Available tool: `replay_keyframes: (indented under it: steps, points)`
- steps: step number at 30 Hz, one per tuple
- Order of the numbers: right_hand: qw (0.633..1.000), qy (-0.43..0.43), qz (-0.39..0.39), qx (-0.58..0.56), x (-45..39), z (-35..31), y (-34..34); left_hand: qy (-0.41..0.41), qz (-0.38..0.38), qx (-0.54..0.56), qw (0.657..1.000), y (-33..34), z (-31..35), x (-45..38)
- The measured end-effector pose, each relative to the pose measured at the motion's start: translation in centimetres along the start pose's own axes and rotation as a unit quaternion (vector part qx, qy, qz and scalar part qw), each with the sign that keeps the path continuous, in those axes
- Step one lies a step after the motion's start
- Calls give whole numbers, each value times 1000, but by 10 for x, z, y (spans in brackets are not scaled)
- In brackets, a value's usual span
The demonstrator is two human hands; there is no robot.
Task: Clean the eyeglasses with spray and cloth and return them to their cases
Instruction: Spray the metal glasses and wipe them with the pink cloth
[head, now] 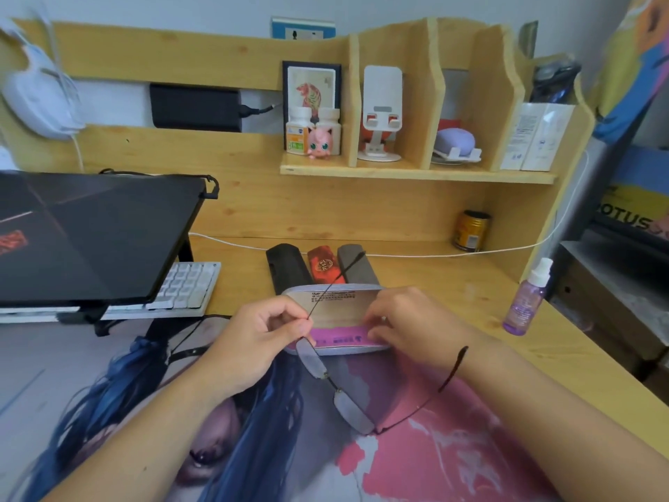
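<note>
From the head camera, the open case sits mid-tabletop and serves as the landmark. Its lid stands up on the far side, and a pink cloth lies inside it.

The left hand is at the case's left end. Its thumb and forefinger pinch the eyeglasses at the hinge, where lens meets arm. The glasses hang out over the near edge of the case with both arms unfolded: one arm rises across the lid and the other stretches toward the right forearm.

The right hand is at the case's right end, its fingers curled onto the end of the pink cloth. It appears to be pinching the cloth, though the fingertips are partly hidden.

Behind the case lie three closed cases: black, red and grey. The spray bottle stands well to the right of the case, untouched.

This looks like an early step: glasses out, cloth being drawn from the case, and nothing yet sprayed as far as I can judge.

Next, the right hand would need to free the cloth and reach right for the bottle. Meanwhile the left hand should keep its grip on the frame and off the lenses.
</note>
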State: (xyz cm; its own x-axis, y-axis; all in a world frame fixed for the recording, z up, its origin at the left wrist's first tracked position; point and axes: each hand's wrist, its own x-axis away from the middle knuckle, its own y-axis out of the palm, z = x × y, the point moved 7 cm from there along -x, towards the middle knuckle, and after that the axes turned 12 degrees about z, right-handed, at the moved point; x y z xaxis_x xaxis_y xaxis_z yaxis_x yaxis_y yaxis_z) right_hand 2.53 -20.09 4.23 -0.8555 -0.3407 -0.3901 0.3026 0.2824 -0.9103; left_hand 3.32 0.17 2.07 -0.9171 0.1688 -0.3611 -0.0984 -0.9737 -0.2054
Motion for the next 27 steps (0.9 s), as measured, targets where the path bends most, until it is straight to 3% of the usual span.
replay_keyframes:
  steps: [12, 18, 27]
  points:
    - [990, 11, 1, 139, -9, -7, 19, 6, 13, 17, 1000, 0, -3, -5]
    - [988, 31, -48, 143, -10, 6, 21, -2, 12, 12, 1000, 0, -6, -5]
    - [987, -5, -27, 160, -5, 2, 25, 8, 18, 15, 1000, -1, -5, -4]
